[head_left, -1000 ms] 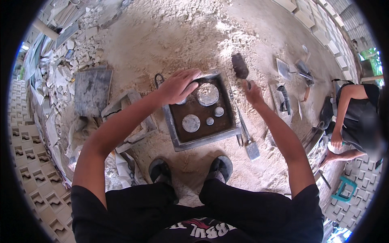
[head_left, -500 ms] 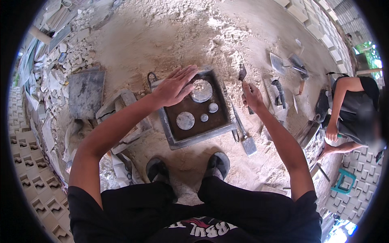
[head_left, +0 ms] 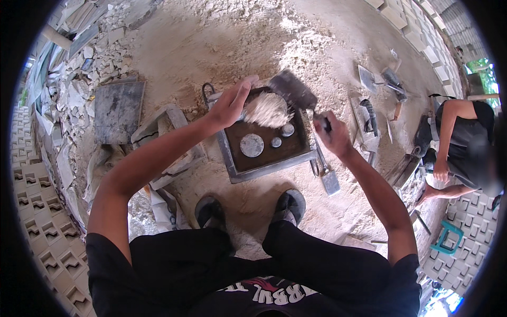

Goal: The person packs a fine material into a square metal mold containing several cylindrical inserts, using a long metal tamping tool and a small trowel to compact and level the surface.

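My right hand point(head_left: 332, 133) grips the handle of a trowel point(head_left: 293, 91), whose flat dark blade, blurred by motion, hangs over the far right corner of a square metal moulding frame point(head_left: 277, 167). A heap of pale sand point(head_left: 266, 112), its edges blurred, lies or falls just left of the blade, covering much of a large round disc. My left hand point(head_left: 231, 105) is at the heap's left side over the frame's far left edge, fingers stretched out. On the frame's brown floor sit a medium grey disc point(head_left: 252, 145) and two small ones point(head_left: 288, 130), point(head_left: 275, 142).
Right of the frame lies a flat-bladed tool point(head_left: 330, 180); farther off are another trowel point(head_left: 367, 79) and a hammer point(head_left: 392, 78). A dark square board point(head_left: 119, 112) and rubble point(head_left: 108, 50) are at left. At far right another person point(head_left: 459, 142) works near a teal stool point(head_left: 449, 238).
My right hand has swung the trowel's blade over the frame, and pale sand now covers the large disc. My left hand has turned onto its edge beside the sand.
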`<state>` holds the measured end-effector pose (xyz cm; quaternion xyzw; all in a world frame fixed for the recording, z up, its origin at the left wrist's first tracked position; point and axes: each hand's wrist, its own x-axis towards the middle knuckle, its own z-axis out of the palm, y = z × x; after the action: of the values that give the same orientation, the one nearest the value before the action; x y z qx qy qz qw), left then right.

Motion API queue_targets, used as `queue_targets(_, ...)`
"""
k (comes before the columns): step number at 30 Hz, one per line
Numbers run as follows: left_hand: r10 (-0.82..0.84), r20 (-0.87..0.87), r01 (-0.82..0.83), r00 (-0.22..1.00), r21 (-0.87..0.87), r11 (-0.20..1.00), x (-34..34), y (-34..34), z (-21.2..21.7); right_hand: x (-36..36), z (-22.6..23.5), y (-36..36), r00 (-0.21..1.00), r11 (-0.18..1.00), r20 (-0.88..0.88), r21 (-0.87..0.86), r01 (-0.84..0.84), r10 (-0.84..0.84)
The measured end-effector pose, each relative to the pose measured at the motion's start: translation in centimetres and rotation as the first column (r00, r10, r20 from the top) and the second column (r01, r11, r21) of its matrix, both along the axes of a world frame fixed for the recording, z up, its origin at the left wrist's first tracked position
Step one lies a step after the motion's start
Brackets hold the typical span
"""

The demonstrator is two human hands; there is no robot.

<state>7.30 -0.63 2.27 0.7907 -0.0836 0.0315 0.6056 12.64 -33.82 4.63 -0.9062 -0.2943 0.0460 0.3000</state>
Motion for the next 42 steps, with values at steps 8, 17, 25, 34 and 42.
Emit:
queue_targets(8, -0.173, 0.195, 0.109, 0.966, 0.302, 0.947, -0.1, 1.4, -0.2, 6.2, -8.4, -2.2, 0.892, 0.879, -0.121, -0.27, 0.393, -0.436)
queue_targets(17, -0.18, 0.178, 0.099, 0.967, 0.391, 0.915, -0.7, 1.3, -0.1, 3.6, -8.4, -1.7, 0.77, 0.944, -0.568, -0.039, 0.328, -0.291)
queue_targets(25, -0.133, 0.173, 0.079, 0.976, 0.286, 0.955, -0.1, 1.3, -1.1, 3.3, -3.9, -1.4, 0.682, 0.891, -0.712, 0.185, 0.414, -0.169)
queue_targets(34, -0.154, 0.114, 0.151, 0.981, 0.036, 0.988, -3.6, -2.2, 0.3, -1.4, -0.5, -2.9, 0.939, 0.962, -0.208, 0.035, -0.271, 0.273)
queue_targets(42, -0.223, 0.133, 0.215, 0.966, 0.071, 0.974, -3.8, -2.7, 0.2, 2.2, -5.8, -4.8, 0.95, 0.966, 0.177, 0.006, 0.259, -0.256)
